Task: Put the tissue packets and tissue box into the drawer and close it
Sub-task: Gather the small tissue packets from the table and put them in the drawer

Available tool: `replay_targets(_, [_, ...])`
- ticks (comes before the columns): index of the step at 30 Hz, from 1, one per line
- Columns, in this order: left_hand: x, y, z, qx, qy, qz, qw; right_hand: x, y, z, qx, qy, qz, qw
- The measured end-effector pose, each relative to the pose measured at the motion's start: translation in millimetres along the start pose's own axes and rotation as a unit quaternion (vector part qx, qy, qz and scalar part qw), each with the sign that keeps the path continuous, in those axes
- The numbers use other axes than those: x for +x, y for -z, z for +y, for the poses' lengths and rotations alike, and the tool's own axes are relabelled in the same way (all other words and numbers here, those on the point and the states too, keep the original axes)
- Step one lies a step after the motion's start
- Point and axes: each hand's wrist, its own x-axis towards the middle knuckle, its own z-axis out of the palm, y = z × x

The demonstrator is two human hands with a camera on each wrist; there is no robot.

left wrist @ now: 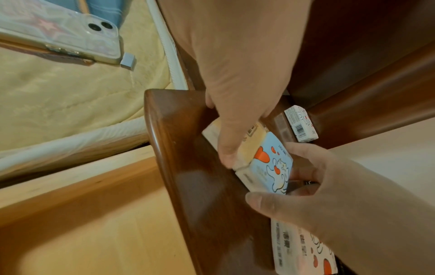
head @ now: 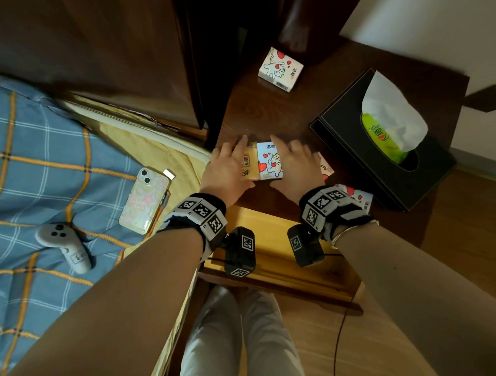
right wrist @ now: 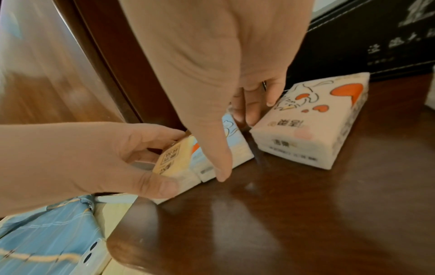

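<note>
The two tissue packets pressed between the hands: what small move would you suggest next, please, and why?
Probably lift the pair together and bring it back over the open drawer. The left hand grips the yellow packet and the right hand grips the blue packet, side by side on the nightstand; the drawer lies open just below the wrists.

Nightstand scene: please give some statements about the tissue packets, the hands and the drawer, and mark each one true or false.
1. The drawer is open. True.
2. The left hand grips the yellow packet. True.
3. The black tissue box lies inside the drawer. False: it stands on the nightstand top.
4. The right hand holds the phone. False: it is at the blue cat packet; the phone lies on the bed.
5. One white cat packet sits apart at the back. True.
</note>
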Motion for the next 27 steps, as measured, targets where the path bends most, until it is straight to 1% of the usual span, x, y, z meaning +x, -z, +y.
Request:
replay_targets(2, [-3.4, 4.5, 2.1, 0.005, 0.003, 0.0, 1.0, -6.1, 2.4, 2.3, -0.007, -0.003, 0.003, 1.0])
replay_targets(6, [-3.7, 19.6, 14.4, -0.024, -0.017, 0.07, 0.997, -24.8, 9.7, 15.0, -0.005, -0.024, 0.043, 0.999])
replay_targets(8, [7.3, 28.6, 25.9, -0.018, -0.029, 0.089, 0.995, -33.5, 11.5, 23.6, -0.017, -0.03, 0.04, 0.999])
replay_targets(14, [64.3, 42.3, 70.9, 0.056, -0.059, 0.033, 0.996, -41.2, 8.7, 43.8, -0.054, -0.037, 0.016, 0.998])
replay_targets(18, [96.5, 42.1, 85.7, 0.105, -0.066, 0.007, 0.992, -40.7, 7.4, 48.6, -0.038, -0.036, -0.009, 0.999])
replay_targets(21, [116.1, 42.9, 85.7, 0.113, -0.076, 0.005, 0.991, -40.4, 5.4, 55.3, -0.007, -0.015, -0.039, 0.999])
replay_targets(24, [126.8, 43.9, 79.1, 0.125, -0.089, 0.007, 0.988, -41.1, 3.1, 61.5, -0.003, 0.01, -0.051, 0.999])
replay_targets(27, [119.3, 41.6, 73.0, 0.123, -0.101, 0.043, 0.986, -42.5, 1.8, 63.0, -0.005, 0.016, -0.051, 0.999])
